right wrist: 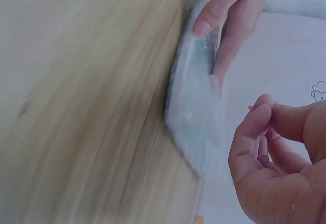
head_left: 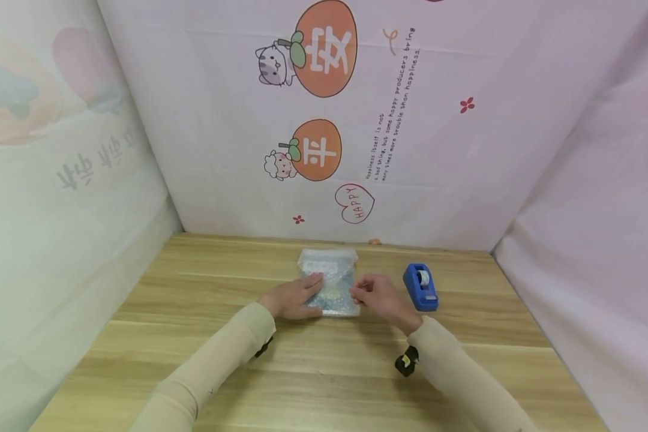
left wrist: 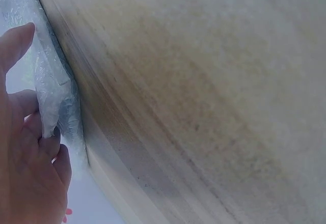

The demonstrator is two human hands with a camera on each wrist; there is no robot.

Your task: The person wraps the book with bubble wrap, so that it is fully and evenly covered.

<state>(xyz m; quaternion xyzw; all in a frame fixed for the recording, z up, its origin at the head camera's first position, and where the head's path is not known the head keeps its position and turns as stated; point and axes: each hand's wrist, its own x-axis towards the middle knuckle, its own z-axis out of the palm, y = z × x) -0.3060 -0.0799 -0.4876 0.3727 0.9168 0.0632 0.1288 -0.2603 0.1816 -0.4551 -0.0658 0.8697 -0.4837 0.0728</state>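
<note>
A flat package in clear bubble wrap (head_left: pixel 332 277) lies on the wooden table, its translucent flap at the far end. My left hand (head_left: pixel 294 297) rests on its left side with the fingers spread, thumb towards the near edge. The left wrist view shows the wrap (left wrist: pixel 53 76) bulging beside that thumb and fingers. By the package's right edge is my right hand (head_left: pixel 380 298), its fingers curled. Thumb and forefinger tips meet in the right wrist view, where the right hand (right wrist: pixel 277 168) appears apart from the wrap (right wrist: pixel 191 102); no object shows between those tips.
A blue tape dispenser (head_left: pixel 421 288) with a roll of tape stands on the table to the right of the right hand. Printed cloth (head_left: pixel 410 150) hangs behind the table's far edge, and pale cloth walls rise on both sides. Each wrist carries a small black camera (head_left: pixel 407 361).
</note>
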